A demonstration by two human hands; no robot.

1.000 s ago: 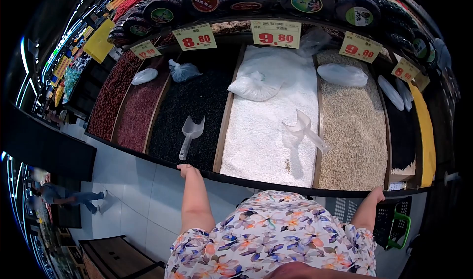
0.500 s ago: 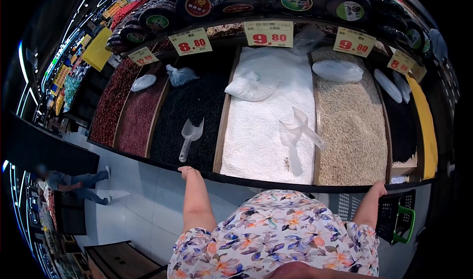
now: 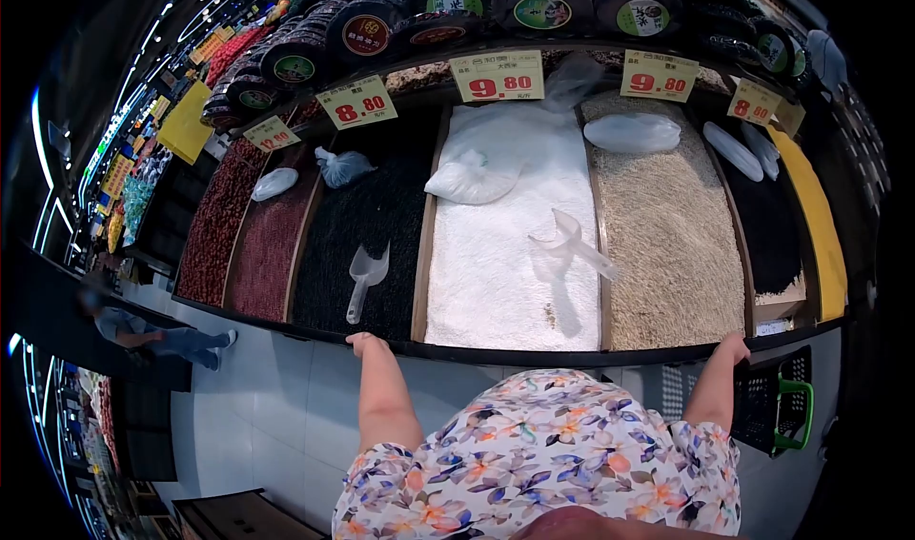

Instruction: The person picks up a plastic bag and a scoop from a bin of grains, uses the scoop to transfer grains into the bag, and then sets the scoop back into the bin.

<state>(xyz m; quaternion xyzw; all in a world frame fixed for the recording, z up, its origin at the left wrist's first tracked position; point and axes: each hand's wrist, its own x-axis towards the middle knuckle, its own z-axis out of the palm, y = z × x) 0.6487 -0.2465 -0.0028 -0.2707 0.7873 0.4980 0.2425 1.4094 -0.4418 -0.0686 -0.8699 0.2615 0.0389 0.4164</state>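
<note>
My left hand (image 3: 366,343) rests on the black front edge of the grain display (image 3: 467,352), just below the bin of black grain (image 3: 367,216). Its fingers are closed over the edge. Farther right, my right hand (image 3: 733,347) is on the same edge, below the beige grain (image 3: 667,225), its fingers wrapped over the rim. A clear scoop (image 3: 367,278) lies on the black grain. Another clear scoop (image 3: 577,244) lies across the white grain (image 3: 510,254) and the divider. Neither hand touches a scoop.
Tied plastic bags (image 3: 472,180) lie on the grains. Price signs (image 3: 497,76) and wrapped round packages (image 3: 540,11) line the back. A black basket with a green handle (image 3: 793,411) is at lower right. A person (image 3: 162,337) walks on the left.
The view has shifted slightly, so the signs and scoops sit a little farther left. The person on the left has moved rightward in the picture. Both my hands stay on the edge.
</note>
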